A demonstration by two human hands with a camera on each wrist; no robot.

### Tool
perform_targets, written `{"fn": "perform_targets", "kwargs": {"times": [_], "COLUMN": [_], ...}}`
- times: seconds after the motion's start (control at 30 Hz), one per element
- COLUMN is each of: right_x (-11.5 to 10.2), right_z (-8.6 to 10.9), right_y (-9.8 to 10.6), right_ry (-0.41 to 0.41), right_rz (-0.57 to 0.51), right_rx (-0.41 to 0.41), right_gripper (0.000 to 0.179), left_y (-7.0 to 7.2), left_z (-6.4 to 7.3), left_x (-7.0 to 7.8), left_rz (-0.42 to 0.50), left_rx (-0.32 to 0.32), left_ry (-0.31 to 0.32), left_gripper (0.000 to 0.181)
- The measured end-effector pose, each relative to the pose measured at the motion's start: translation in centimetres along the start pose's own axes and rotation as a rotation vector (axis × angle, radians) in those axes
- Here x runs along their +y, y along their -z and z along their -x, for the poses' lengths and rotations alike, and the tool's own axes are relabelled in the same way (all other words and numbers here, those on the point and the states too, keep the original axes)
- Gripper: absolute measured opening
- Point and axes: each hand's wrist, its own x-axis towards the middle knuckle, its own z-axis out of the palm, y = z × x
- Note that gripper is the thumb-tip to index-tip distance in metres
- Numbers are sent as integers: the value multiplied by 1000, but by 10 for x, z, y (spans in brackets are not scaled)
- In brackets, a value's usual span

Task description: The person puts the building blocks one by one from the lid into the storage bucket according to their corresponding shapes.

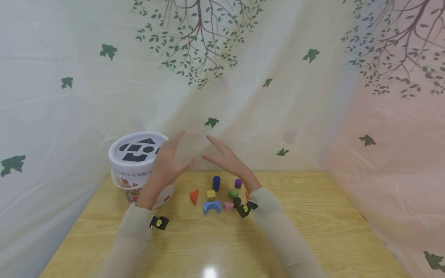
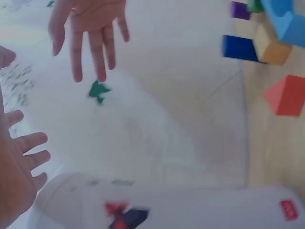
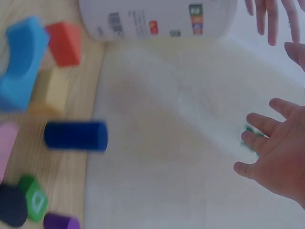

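Both hands are raised above the table, palms facing each other, with a gap between them. The left hand [image 1: 167,161] has its fingers extended and holds nothing; in the head view it overlaps the right side of a white lidded bucket [image 1: 121,170]. The right hand [image 1: 227,159], also with straight fingers and nothing in it, hovers above several blocks. Below the hands lie a red-orange triangular block [image 1: 194,197], a yellow cube [image 1: 211,195], a blue arch [image 1: 212,207], a dark blue cylinder [image 1: 216,183], a green block [image 1: 233,194] and a purple cylinder [image 1: 238,183].
A pink block [image 1: 228,206] and a dark round block [image 1: 237,202] lie beside the right wrist, which partly hides an orange piece [image 1: 247,196]. The bucket's lid [image 1: 139,159] has shaped openings. A printed curtain [image 1: 243,146] hangs behind the wooden table [image 1: 313,216].
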Motion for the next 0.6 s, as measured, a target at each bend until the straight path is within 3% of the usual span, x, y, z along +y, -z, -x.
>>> {"fn": "perform_targets", "kwargs": {"times": [0.2, 0.4, 0.6], "right_x": [-27, -44, -50], "right_z": [-15, -27, -37], "right_y": [-15, -39, -64], "right_ry": [27, 15, -5], "right_rz": [-89, -157, -232], "right_rx": [-30, -52, -48], "right_gripper": [78, 80, 85], "left_y": [41, 82, 114], "left_z": [10, 27, 47], "left_x": [-11, -39, -73], "left_rz": [4, 106, 280], "left_rx": [18, 55, 49], "left_ry": [122, 263, 378], "left_gripper": [87, 97, 111]}}
